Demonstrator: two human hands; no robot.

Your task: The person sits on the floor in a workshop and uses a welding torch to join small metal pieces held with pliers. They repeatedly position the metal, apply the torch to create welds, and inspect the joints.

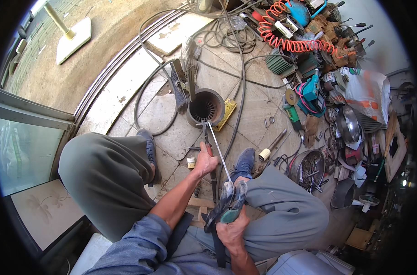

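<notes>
A round, hollow metal cylinder (206,108) stands on the tiled floor between my feet, with slots or teeth inside it. My left hand (205,159) is closed round a long dark bar-like tool (213,179) with a reddish part; its T-shaped head meets the cylinder's near rim. In my right hand (232,230) is a worn, clamp-like electrode holder (230,214) with a green part. From it a thin pale welding rod (220,153) runs up towards that same rim. Whether the rod's tip touches the metal, I cannot tell.
Dark cables (243,78) loop across the floor. A yellow block (226,113) lies beside the cylinder, a dusty metal bracket (180,87) behind it. Rightwards are a green angle grinder (292,114), a glove (311,129), a bowl of metal parts (308,168) and a red coiled hose (304,45).
</notes>
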